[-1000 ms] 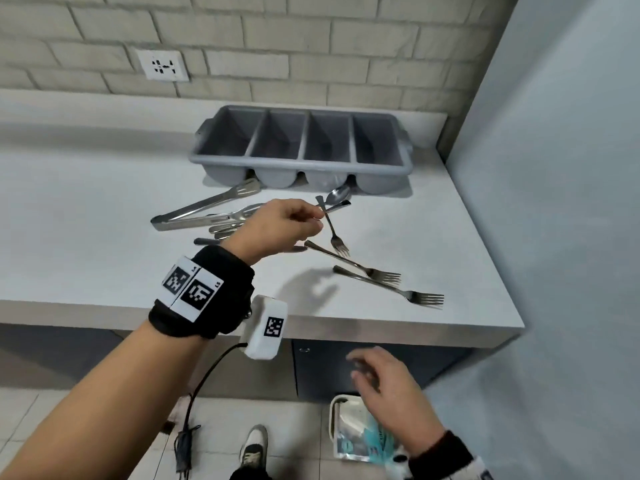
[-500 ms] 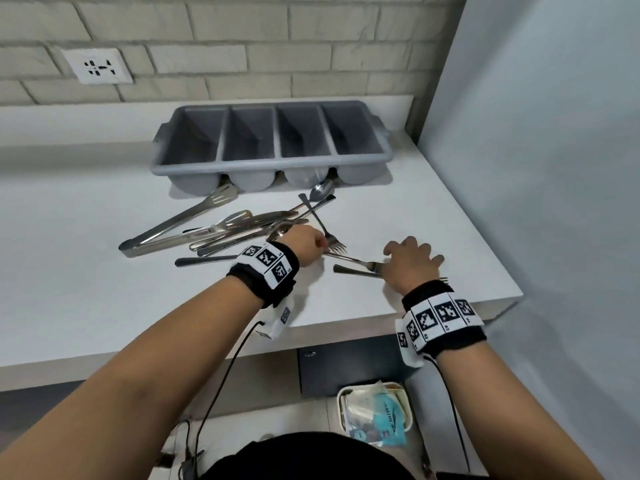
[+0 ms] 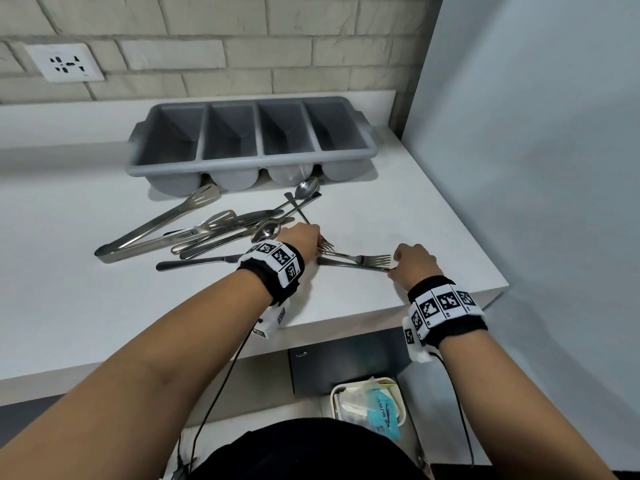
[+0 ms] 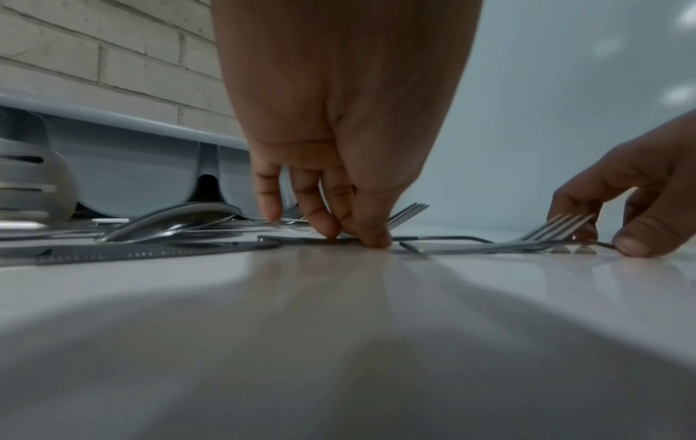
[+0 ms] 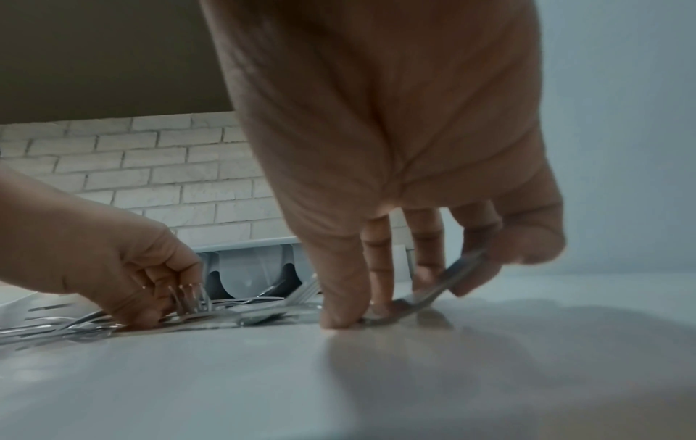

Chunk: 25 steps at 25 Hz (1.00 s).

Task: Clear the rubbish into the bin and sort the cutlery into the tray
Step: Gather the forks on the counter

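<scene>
A grey four-compartment tray [image 3: 249, 161] stands at the back of the white counter. In front of it lies a pile of cutlery: tongs [image 3: 156, 226], spoons, knives and forks. My left hand [image 3: 317, 245] reaches down at the pile's right end, and its fingertips [image 4: 371, 241] pinch a fork handle against the counter. Two forks [image 3: 360, 259] stretch between my hands. My right hand [image 3: 394, 265] grips the right end of the nearer fork [image 5: 448, 275] and tilts it off the surface. Which end of the fork it holds is blurred.
A white bin [image 3: 334, 396] with wrappers and a blue packet in it sits on the floor under the counter edge. A grey wall [image 3: 536, 168] closes the right side. Behind the tray is a brick wall with a socket [image 3: 64, 62].
My right hand has come up from the bin to the counter and taken hold of a fork's end. My left hand has lowered onto the forks. The view has moved closer.
</scene>
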Tool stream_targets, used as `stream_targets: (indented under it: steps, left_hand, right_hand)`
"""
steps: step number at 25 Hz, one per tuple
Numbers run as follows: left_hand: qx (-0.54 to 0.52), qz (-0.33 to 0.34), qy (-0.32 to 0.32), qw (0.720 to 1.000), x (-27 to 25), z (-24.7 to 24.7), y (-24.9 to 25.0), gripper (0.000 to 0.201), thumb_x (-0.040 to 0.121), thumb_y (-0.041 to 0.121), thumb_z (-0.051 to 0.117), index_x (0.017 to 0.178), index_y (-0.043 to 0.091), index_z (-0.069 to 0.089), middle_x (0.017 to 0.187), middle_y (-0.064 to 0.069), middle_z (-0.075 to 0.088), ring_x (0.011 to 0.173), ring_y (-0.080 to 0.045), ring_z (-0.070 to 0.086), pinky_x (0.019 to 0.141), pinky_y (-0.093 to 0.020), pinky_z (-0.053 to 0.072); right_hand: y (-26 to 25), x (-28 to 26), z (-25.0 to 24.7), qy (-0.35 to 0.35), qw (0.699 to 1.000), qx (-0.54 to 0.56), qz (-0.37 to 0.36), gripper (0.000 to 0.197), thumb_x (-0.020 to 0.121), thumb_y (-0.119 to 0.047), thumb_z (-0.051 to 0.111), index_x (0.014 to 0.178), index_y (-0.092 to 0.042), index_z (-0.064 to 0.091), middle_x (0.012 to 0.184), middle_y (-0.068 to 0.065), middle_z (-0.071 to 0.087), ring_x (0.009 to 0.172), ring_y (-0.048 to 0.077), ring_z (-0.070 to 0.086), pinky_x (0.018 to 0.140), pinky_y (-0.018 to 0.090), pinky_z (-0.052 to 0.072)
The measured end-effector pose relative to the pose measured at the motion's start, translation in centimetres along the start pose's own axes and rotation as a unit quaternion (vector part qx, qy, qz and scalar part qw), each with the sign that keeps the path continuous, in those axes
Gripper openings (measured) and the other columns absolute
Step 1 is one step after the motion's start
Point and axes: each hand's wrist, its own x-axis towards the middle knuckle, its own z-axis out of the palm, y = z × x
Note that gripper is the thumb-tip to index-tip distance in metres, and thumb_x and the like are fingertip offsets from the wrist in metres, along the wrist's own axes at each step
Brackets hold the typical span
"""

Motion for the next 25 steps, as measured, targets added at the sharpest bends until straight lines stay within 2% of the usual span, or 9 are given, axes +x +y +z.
stream_targets:
  steps: [6,10,12,15,17,19,21,23,25]
  left_hand:
    - [0.008,0.000,-0.008,1.000,-0.3,-0.4,0.2,0.026,0.090,0.012,0.048,0.111,0.014,0.063,0.122,-0.011,0.061,0.112,-0.032,0.059,0.093,-0.036,0.047]
    - [0.033,0.005,-0.035,0.999,-1.1,0.0,0.6,0.029,0.090,0.007,0.042,0.109,0.018,0.061,0.120,-0.005,0.062,0.118,-0.026,0.053,0.110,-0.043,0.031]
    - [0.062,0.022,-0.037,0.997,-1.3,0.2,0.6,0.029,0.091,0.007,0.040,0.114,0.016,0.055,0.120,-0.007,0.060,0.119,-0.026,0.050,0.112,-0.047,0.026]
    - [0.015,0.065,-0.024,0.997,-1.8,0.3,0.4,0.032,0.090,0.007,0.039,0.118,0.012,0.051,0.117,-0.013,0.062,0.110,-0.031,0.056,0.097,-0.037,0.039]
    - [-0.046,0.094,-0.012,0.994,-2.4,0.3,0.4,0.034,0.089,0.006,0.040,0.119,0.012,0.054,0.111,-0.012,0.063,0.106,-0.031,0.058,0.085,-0.032,0.043]
    - [-0.082,0.102,-0.004,0.991,-3.0,0.3,0.7,0.031,0.091,0.009,0.042,0.117,0.012,0.057,0.104,-0.010,0.064,0.102,-0.031,0.059,0.082,-0.030,0.043]
    - [-0.097,0.101,0.015,0.990,-3.4,0.3,0.7,0.027,0.089,0.007,0.043,0.110,0.012,0.060,0.104,-0.011,0.067,0.101,-0.031,0.060,0.084,-0.032,0.045]
    - [-0.121,0.096,0.039,0.987,-3.6,0.1,0.7,0.028,0.087,0.002,0.042,0.106,0.012,0.061,0.105,-0.007,0.070,0.098,-0.026,0.061,0.083,-0.030,0.045]
    - [-0.175,0.098,0.028,0.979,-3.8,-0.2,0.5,0.027,0.089,0.000,0.040,0.102,0.012,0.061,0.103,-0.006,0.070,0.088,-0.019,0.060,0.078,-0.027,0.045]
  right_hand:
    - [0.4,0.0,-0.2,0.009,0.998,0.039,-0.053,0.023,0.085,-0.005,0.058,0.107,0.000,0.062,0.116,0.019,0.063,0.110,0.035,0.056,0.095,0.038,0.046]
    - [1.0,-0.1,0.2,0.046,0.988,0.119,-0.084,0.022,0.084,0.003,0.055,0.104,0.000,0.062,0.115,0.021,0.061,0.105,0.035,0.057,0.089,0.038,0.047]
    - [1.4,-0.2,0.5,0.057,0.984,0.146,-0.089,0.019,0.083,0.002,0.057,0.102,0.001,0.061,0.112,0.022,0.061,0.102,0.036,0.058,0.086,0.038,0.047]
    - [2.0,-0.2,1.0,0.069,0.983,0.138,-0.101,0.022,0.087,0.006,0.042,0.103,0.003,0.057,0.110,0.025,0.056,0.102,0.039,0.055,0.083,0.038,0.045]
    - [2.4,-0.3,1.2,0.086,0.978,0.142,-0.124,0.024,0.088,0.007,0.036,0.102,0.002,0.055,0.110,0.025,0.051,0.102,0.039,0.056,0.087,0.042,0.048]
    - [2.6,-0.4,1.1,0.110,0.968,0.164,-0.152,0.023,0.087,0.009,0.035,0.099,0.002,0.054,0.108,0.024,0.048,0.101,0.041,0.059,0.088,0.050,0.049]
    - [2.4,-0.5,0.7,0.141,0.957,0.181,-0.176,0.024,0.087,0.011,0.035,0.098,0.003,0.055,0.108,0.024,0.048,0.099,0.041,0.060,0.086,0.052,0.049]
    - [2.1,-0.8,0.0,0.174,0.946,0.201,-0.188,0.024,0.086,0.012,0.037,0.100,0.002,0.054,0.110,0.023,0.047,0.098,0.039,0.060,0.085,0.050,0.049]
    - [1.5,-1.5,-0.6,0.194,0.934,0.229,-0.191,0.031,0.086,0.015,0.038,0.109,-0.001,0.052,0.110,0.018,0.045,0.092,0.030,0.058,0.083,0.037,0.048]
